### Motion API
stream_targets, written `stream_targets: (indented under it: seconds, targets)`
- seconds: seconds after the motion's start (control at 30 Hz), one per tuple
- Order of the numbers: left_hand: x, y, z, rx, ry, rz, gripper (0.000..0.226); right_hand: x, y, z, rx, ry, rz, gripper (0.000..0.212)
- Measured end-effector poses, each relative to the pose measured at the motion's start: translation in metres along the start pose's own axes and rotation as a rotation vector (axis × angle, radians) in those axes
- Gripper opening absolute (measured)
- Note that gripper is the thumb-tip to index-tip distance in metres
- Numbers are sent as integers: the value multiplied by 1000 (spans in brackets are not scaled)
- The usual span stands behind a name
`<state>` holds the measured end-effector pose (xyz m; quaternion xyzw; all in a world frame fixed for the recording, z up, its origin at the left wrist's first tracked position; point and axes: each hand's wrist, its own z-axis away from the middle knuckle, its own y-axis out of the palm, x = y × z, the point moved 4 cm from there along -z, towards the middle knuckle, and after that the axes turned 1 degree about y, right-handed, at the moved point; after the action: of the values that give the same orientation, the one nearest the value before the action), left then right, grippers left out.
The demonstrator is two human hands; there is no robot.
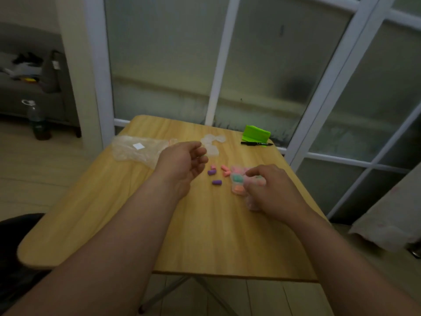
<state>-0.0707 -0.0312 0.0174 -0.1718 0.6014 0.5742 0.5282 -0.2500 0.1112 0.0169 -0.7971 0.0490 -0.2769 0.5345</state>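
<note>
Right hand (271, 190): your fingers grip a small clear bag (234, 187) of foam earplugs (237, 178). It is light and squashy, with slippery film; pinch its neck. Left hand (186, 163): pinches what looks like a green plug (204, 155). Loose plugs (216, 182) lie between both grips.

Reading dim and flat throughout, leaning grey-green. Taking in weak, diffuse daylight through the frosted glass panes (164, 65) behind the table (205, 236). Casting only faint, soft-edged shadows under the left hand (182, 163) and right hand (271, 190) onto the wood. Picking up a mild sheen along the tabletop's near left rim. Bowing the white frame bars (341, 71) outward towards the right edge: wide-angle distortion. Smearing fine detail, softening the small green piece (203, 156) at the left fingertips and the clear packet (241, 183) under the right hand, washing out their colours. Sinking the lower left corner into near-black; rendering the sofa (29, 87) murky and noisy.
</note>
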Motion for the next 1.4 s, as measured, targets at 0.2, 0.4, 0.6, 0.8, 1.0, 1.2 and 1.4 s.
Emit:
stream_targets:
  seconds: [0.2,0.4,0.6,0.8,1.0,1.2,1.4]
  targets:
    - [-21,-12,-19,-34,96,14,27,20,22,-82,21,-25,19,33]
    - [-35,-20,-38,-43,105,150,25,43,64,-165,87,18,71,47]
    - [-35,-32,-49,-90,43,219,19,59,98,-215,107,56,185,57]
    - [-38,-36,-52,-64,40,213,18,73,114,-226,119,69,321,34]
    - [-32,-33,-47,-23,21,162,19,85,87,-212,43,-6,132,40]
    - [-23,-20,-25,43,24,-6,23,82,26,-151,-83,-14,-288,14]
    - [-3,-14,20,195,-61,-245,30,73,11,-37,-73,23,-756,23]
